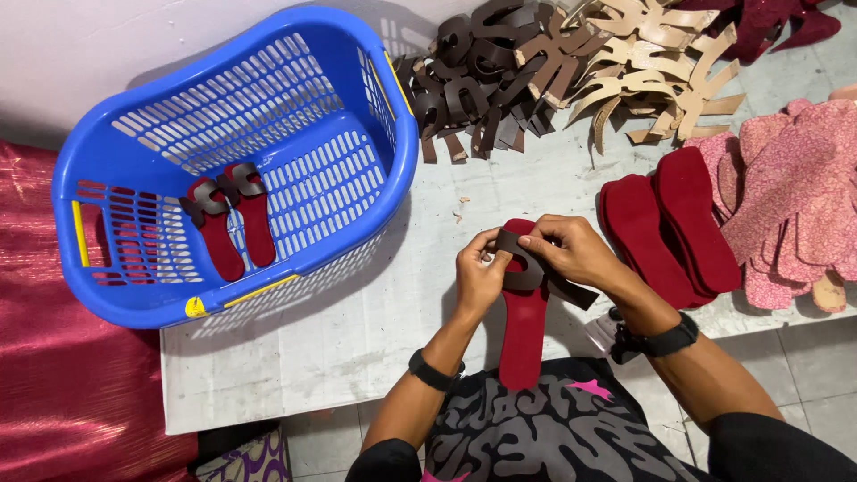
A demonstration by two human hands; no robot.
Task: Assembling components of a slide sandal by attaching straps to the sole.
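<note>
Both hands work over a dark red sandal sole (523, 335) that lies lengthwise on the white table (357, 330). My left hand (478, 272) pinches one end of a dark brown strap piece (544, 272) against the sole's toe end. My right hand (571, 252) presses the same strap from above, its fingers curled over it. The strap's other end sticks out to the right below my right wrist. A black band sits on each wrist.
A blue plastic basket (134, 295) at the left holds two finished red soles with brown straps (228, 219). Dark brown straps (478, 85) and tan straps (647, 62) are heaped at the back. Red soles (669, 223) and pink glitter soles (794, 196) are stacked at right. Red fabric (62, 384) lies left.
</note>
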